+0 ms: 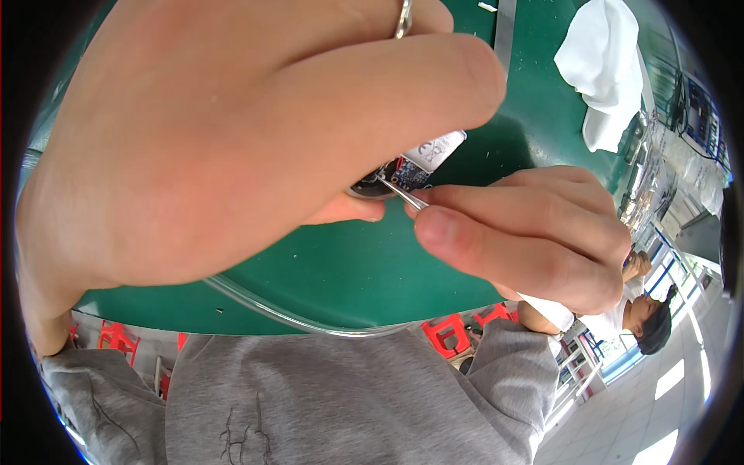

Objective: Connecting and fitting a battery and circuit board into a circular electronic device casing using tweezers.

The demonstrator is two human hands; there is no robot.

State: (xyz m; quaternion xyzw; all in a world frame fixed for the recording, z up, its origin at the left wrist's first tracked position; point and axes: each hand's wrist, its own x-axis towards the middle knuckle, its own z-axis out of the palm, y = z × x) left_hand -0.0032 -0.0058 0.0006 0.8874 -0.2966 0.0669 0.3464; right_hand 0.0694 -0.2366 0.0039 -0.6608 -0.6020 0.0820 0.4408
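Note:
My left hand (209, 139), with a ring on one finger, is closed around a small round dark electronic device (364, 188) and hides most of it. Inside it a blue-black circuit board (409, 178) shows, with a bit of red beside it. A flat silver battery-like piece (438, 151) sticks out at its upper right. Between thumb and fingers my right hand (535, 240) pinches slim metal tweezers (407, 198). Their tip reaches into the device beside the board; whether it grips any part is too small to tell.
Under my hands lies a green work surface (341, 271), with a clear tube (287, 314) along its near edge. A white cloth (601, 70) and clear plastic bags (643, 170) lie to the right. A metal strip (505, 31) is at the back. Beyond are red stools (446, 335) and another person (612, 322).

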